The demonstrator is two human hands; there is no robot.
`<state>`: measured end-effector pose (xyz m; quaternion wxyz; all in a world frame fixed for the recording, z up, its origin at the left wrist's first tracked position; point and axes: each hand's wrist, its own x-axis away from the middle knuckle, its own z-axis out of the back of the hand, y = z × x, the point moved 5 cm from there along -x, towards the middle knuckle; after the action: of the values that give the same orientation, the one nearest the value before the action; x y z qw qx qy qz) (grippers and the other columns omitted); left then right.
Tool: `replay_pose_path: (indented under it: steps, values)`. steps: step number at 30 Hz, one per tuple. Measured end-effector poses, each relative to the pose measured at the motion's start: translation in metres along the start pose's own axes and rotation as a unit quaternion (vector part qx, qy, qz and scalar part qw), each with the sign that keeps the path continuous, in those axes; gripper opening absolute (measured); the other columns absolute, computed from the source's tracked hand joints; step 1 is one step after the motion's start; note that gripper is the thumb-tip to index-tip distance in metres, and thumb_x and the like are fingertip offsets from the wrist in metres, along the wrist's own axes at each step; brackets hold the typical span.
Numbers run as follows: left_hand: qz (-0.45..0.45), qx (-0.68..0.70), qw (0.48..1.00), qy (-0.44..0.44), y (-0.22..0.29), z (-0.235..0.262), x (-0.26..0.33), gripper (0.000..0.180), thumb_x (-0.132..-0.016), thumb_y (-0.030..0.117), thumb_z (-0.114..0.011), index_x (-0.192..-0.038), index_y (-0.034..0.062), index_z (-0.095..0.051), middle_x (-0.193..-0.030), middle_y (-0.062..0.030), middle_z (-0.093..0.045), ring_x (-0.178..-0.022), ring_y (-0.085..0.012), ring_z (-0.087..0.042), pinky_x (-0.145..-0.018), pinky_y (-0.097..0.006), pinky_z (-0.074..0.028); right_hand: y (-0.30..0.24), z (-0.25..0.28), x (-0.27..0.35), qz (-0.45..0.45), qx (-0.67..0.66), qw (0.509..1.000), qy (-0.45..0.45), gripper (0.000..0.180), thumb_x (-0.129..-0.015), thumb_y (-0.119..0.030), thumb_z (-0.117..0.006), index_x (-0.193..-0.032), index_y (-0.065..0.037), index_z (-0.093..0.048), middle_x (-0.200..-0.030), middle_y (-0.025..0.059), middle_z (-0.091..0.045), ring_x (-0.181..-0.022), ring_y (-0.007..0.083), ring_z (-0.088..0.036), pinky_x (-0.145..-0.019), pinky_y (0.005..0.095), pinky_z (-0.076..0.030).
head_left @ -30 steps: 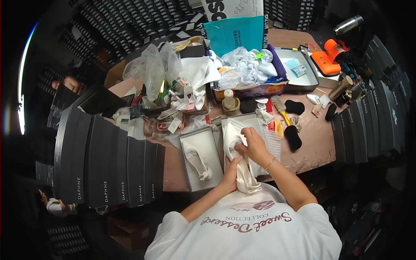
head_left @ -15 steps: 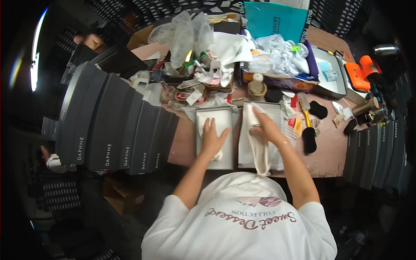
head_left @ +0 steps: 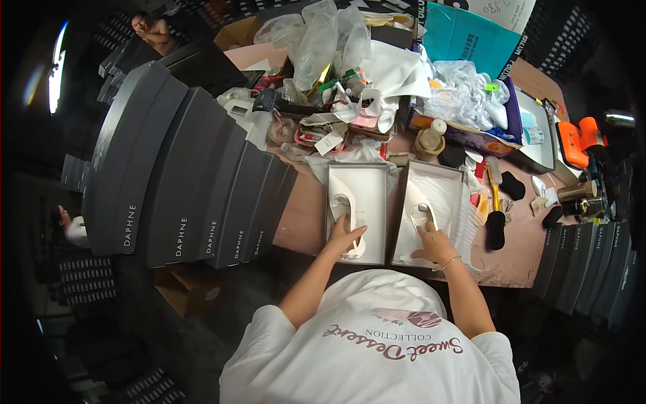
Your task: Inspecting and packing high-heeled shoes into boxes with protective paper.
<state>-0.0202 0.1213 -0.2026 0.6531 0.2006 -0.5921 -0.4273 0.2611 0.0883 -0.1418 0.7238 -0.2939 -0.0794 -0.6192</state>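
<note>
Two shallow open grey boxes stand side by side in front of me. In the left box [head_left: 375, 202] lies a cream slingback shoe [head_left: 342, 190], its toe toward the far end. My left hand [head_left: 343, 237] rests over the heel part of that shoe, thumb and fingers apart. The right box [head_left: 447, 172], lined with white paper, holds a matching cream shoe [head_left: 418, 198], toe also far. My right hand [head_left: 436, 248] touches its heel part with fingers spread and thumb stretched left. Parts of both heels are hidden under my hands.
Tall stacks of dark grey shoeboxes [head_left: 161, 182] flank the pink table [head_left: 296, 215], with more boxes [head_left: 589, 262] at right. Behind are clear plastic bags [head_left: 316, 47], a purple box [head_left: 508, 114], a jar [head_left: 431, 138], a brush [head_left: 495, 182] and black pads [head_left: 495, 230]. Another person [head_left: 151, 34] is far left.
The cream shoe that hung from my right hand past the box's near edge now lies inside the right box. Both hands have moved nearer to me. The view has shifted slightly.
</note>
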Motion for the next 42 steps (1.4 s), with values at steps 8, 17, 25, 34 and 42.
replay_pose_path:
  steps: [8,17,25,34,42]
  values:
    - [-0.284,-0.206,0.934,-0.065,0.118,0.017,0.089,0.077,-0.074,0.025,-0.075,-0.136,-0.0035,-0.039,-0.138,-0.0310,-0.031,-0.125,-0.0434,-0.039,-0.104,-0.042,-0.036,-0.056,0.089,0.028,0.038,-0.218,0.934,0.280,0.071,-0.078,-0.035,-0.074,-0.130,0.003,-0.046,-0.124,0.0230,-0.054,-0.111,0.0385,-0.055,-0.089,0.0421,-0.047]
    - [-0.229,-0.370,0.882,-0.178,0.176,-0.037,0.160,0.080,-0.078,0.037,-0.070,-0.140,0.0011,-0.035,-0.145,-0.0332,-0.017,-0.125,-0.0492,-0.039,-0.102,-0.046,-0.038,-0.061,0.086,0.028,0.082,-0.682,0.701,0.194,0.095,-0.075,-0.021,-0.079,-0.145,-0.006,-0.017,-0.127,0.0150,-0.043,-0.114,0.0221,-0.049,-0.092,0.0338,-0.046]
    - [-0.222,-0.437,0.861,-0.134,0.195,-0.127,0.199,0.087,-0.075,0.033,-0.074,-0.143,0.0043,-0.028,-0.143,-0.0317,-0.024,-0.118,-0.0473,-0.046,-0.094,-0.045,-0.045,0.015,0.078,0.057,0.093,-0.841,0.517,0.131,0.043,-0.091,-0.023,-0.060,-0.125,-0.004,-0.041,-0.106,0.0050,-0.056,-0.094,0.0102,-0.054,-0.083,0.0266,-0.047]
    - [-0.101,0.044,0.980,-0.164,0.186,-0.164,0.145,0.075,-0.086,0.024,-0.063,-0.145,-0.0009,-0.022,-0.133,-0.0180,-0.048,-0.114,-0.0202,-0.053,-0.092,-0.030,-0.045,0.047,0.069,0.095,0.094,-0.843,0.529,0.037,0.038,-0.101,-0.032,-0.041,-0.128,-0.005,-0.044,-0.107,0.0025,-0.055,-0.094,0.0088,-0.051,-0.079,0.0243,-0.045]
    - [0.000,0.128,0.953,-0.274,0.175,-0.230,0.158,0.066,-0.078,0.012,-0.072,-0.136,0.0004,-0.042,-0.125,-0.0080,-0.053,-0.112,-0.0144,-0.051,-0.097,-0.027,-0.040,0.238,0.096,0.010,-0.115,-0.062,0.970,0.204,0.037,-0.087,-0.037,-0.059,-0.107,-0.006,-0.052,-0.088,0.0173,-0.066,-0.085,0.0342,-0.065,-0.076,0.0513,-0.046]
